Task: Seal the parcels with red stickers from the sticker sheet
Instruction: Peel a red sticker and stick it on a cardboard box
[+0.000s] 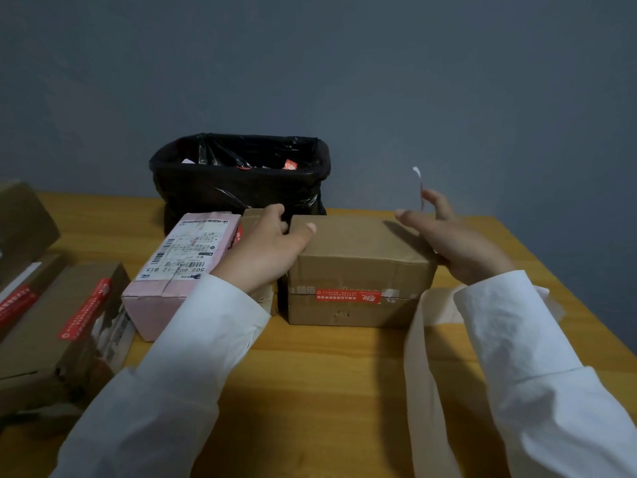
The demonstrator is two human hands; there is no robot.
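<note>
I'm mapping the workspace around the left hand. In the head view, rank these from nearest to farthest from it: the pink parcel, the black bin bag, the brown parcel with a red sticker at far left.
Measured from the left hand:
1. Pink parcel, right beside the hand on its left.
2. Black bin bag, just behind, against the wall.
3. Brown parcel with a red sticker, at the table's far left.

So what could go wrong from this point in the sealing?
1. The red sticker dangles edge-on from the right hand; it may curl or stick to a finger before reaching the brown parcel.
2. The left hand steadies that parcel only at its left edge, so pressing could shift it.
3. The right sleeve lies across the backing strip and may drag it.
</note>
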